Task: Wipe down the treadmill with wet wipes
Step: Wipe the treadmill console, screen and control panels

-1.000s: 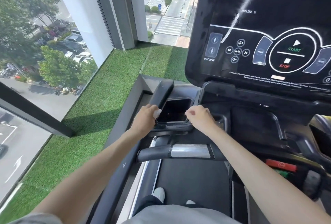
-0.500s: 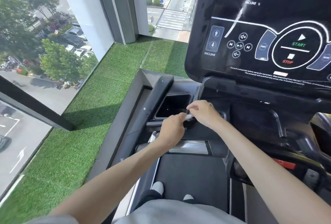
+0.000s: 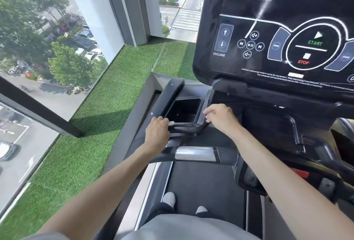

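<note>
Left hand [image 3: 157, 134] is gripping a wet wipe [image 3: 171, 123] on the near-left rim of the storage pocket [image 3: 188, 98], and the wipe's white tip is pointing right. Right hand [image 3: 222, 119] is resting relaxed, loosely bent fingers on the right rim. The pocket is holding one pale speck. The treadmill [image 3: 206, 182] is running lengthwise, away from the person, toward the console [image 3: 287, 0].

floor: green turf [image 3: 118, 90] | on turf: treadmill [image 3: 138, 109] | on treadmill belt [image 3: 206, 180]: two feet [image 3: 169, 199]

Left hand [image 3: 156, 134] left of tray [image 3: 183, 110], console [image 3: 277, 29] behind
</note>
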`<state>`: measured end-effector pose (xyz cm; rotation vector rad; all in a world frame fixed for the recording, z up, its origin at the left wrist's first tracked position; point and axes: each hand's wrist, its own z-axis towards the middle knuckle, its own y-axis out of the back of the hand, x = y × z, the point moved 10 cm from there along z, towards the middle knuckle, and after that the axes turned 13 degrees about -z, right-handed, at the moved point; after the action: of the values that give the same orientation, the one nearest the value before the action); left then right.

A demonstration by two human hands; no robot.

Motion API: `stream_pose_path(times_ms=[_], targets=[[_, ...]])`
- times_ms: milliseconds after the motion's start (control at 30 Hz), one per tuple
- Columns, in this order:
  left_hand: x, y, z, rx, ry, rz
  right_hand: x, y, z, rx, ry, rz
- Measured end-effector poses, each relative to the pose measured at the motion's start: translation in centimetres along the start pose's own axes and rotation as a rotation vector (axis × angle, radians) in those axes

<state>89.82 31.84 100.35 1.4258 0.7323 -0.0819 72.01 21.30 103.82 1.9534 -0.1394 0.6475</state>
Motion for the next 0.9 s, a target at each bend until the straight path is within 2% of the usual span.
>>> stream_pose_path(times_ms=[100, 267, 367, 433, 500, 533, 567, 633, 700, 800, 900], targets=[[-0.9, -0.3, 0.8, 0.032, 0.063, -0.055, -0.2, 0.1, 0.0, 0.0, -0.01, 0.014], [-8.1, -2.6, 1.0, 0.206, -0.041, -0.017, 0.0, 0.7, 0.1, -0.06, -0.02, 0.01], [-10.3, -3.0, 1.6, 0.275, 0.043, -0.081, 0.1, 0.9, -0.2, -0.087, -0.046, -0.1], [-9.3, -3.1, 2.2, 0.285, 0.22, -0.431, 0.0, 1.5, -0.3, -0.126, -0.067, -0.135], [-8.1, -3.4, 1.9, 0.302, 0.466, -1.079, -0.3, 2.3, -0.5, -0.169, -0.093, -0.093], [-6.7, -2.9, 2.1, 0.226, 0.547, -1.234, -0.5, 2.6, -0.6, -0.191, -0.104, -0.072], [-5.0, -2.1, 2.7, 0.138, 0.565, -1.25, -0.7, 2.8, -0.7, -0.204, -0.115, -0.063], [-1.6, 0.2, 4.1, -0.022, 0.5, -0.981, -0.9, 3.0, -0.8, -0.204, -0.135, -0.069], [-0.5, 1.6, 4.6, -0.062, 0.434, -0.688, -1.1, 3.2, -1.0, -0.202, -0.157, -0.061], [-3.7, 0.4, 3.8, 0.06, 0.301, -0.42, -1.7, 3.6, -1.1, -0.206, -0.196, -0.011], [-7.4, -2.2, 2.5, 0.123, 0.194, -0.284, -2.0, 3.5, -1.2, -0.199, -0.216, 0.012]])
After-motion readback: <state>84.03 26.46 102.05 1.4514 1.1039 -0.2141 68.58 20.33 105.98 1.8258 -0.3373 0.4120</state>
